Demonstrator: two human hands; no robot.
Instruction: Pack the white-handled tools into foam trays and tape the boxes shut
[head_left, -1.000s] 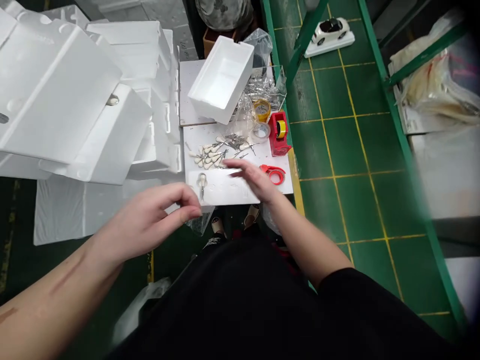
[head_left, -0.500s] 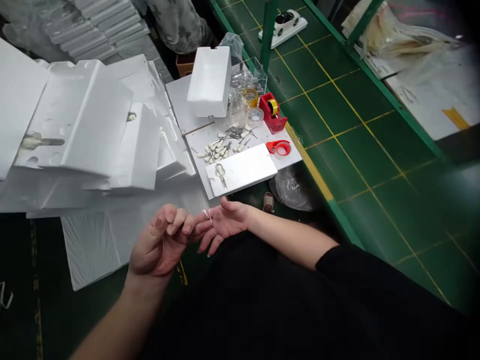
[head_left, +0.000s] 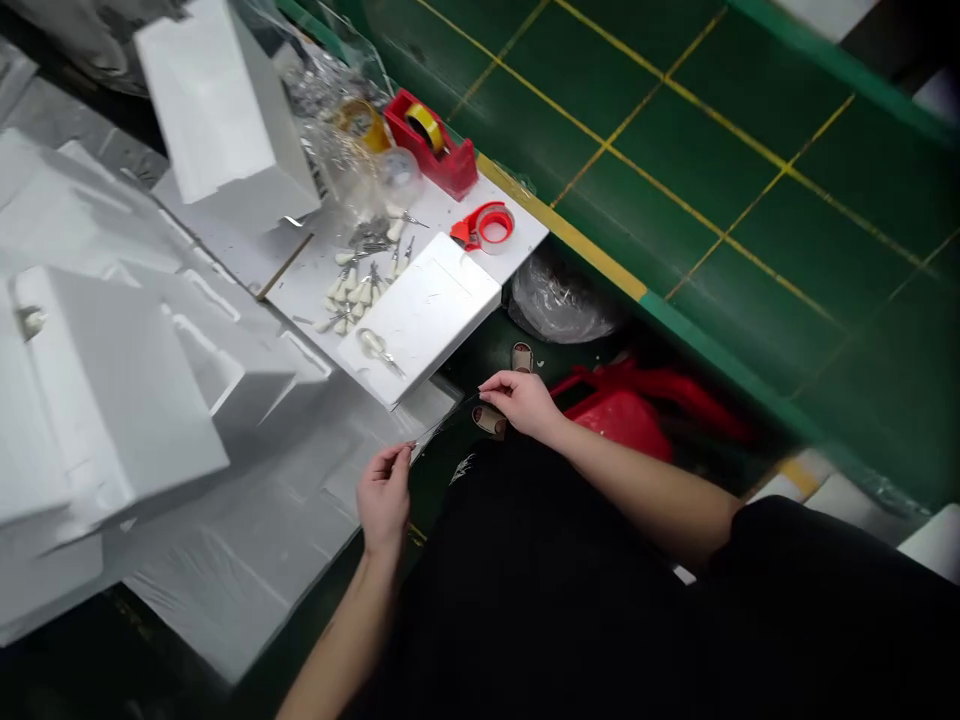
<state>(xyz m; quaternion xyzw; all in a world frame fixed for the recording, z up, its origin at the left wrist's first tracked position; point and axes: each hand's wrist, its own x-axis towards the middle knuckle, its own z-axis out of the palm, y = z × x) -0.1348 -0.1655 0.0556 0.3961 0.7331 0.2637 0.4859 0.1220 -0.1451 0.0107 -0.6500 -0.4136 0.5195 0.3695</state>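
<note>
Between my two hands a thin strip of clear tape [head_left: 444,422] is stretched above the floor. My left hand [head_left: 385,500] pinches its near end between thumb and fingers. At the other end, my right hand [head_left: 523,402] has its fingertips closed on the strip. Just beyond them, a closed white foam box [head_left: 431,312] lies on the corner of the white table. A pale piece with a metal tip [head_left: 380,350] sits in a recess of that box. Beside it are several white-handled pieces with metal tips [head_left: 358,288].
A red tape dispenser [head_left: 435,150], a red hand-held tape cutter [head_left: 487,228] and a yellow tape roll [head_left: 363,122] are on the table. White foam boxes [head_left: 127,390] are stacked at left. A red stool [head_left: 622,420] stands at right by the green bench [head_left: 720,150].
My hands have drawn apart, and the strip is now stretched between them. Both hands have gone from curled or spread fingers to pinches. The view has swung to the right.
</note>
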